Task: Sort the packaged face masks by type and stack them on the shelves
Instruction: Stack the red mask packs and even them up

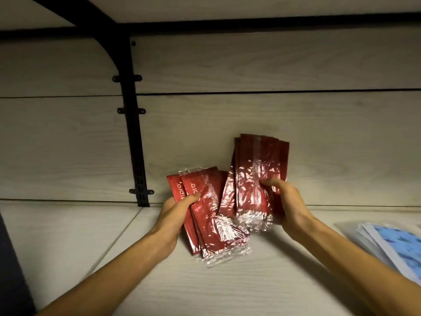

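Your shelf point(227, 281) carries a blue mask stack point(391, 245) at 4 o'clock. Your right hand point(288, 202) grips an upright bundle of red mask packs point(257, 176), thumb across its front. Your left hand point(176, 212) clasps a second, tilted red bundle point(211, 215) just beside it at 9 o'clock.

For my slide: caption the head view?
Both hands hold red mask packs over shelf; blue packs at right.

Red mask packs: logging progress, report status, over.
Left hand grips one red bundle; right hand grips the other. Both over the shelf. Blue packs far right, not obstructing.
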